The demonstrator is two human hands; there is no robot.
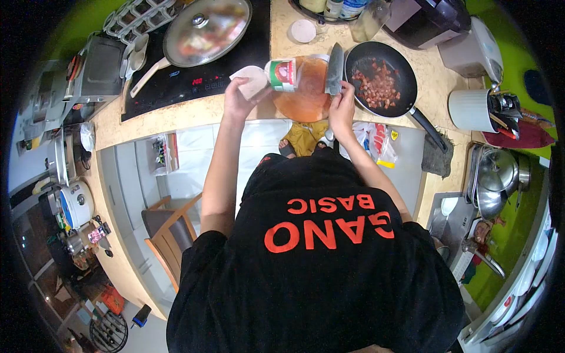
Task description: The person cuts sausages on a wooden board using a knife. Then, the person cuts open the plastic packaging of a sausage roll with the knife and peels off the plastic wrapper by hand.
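My left hand (237,101) is closed on the edge of a pale, flat slab (252,81); I cannot tell what it is made of. Right beside the slab, a clear plastic packet (283,75) with a green, white and red label lies over a round brown cutting board (301,109). My right hand (341,107) grips a knife (335,65) at its near end, and the broad grey blade points away from me over the board's right edge. To the right of the knife stands a black frying pan (407,70) holding diced pinkish pieces (378,85).
At the left, a large pan with a glass lid (207,32) sits on the black cooktop (170,94), its handle pointing towards me. A white round lid (303,31) and a glass jar (369,20) stand behind the board. A grey cloth (437,157) hangs at the counter edge, below the frying pan's handle.
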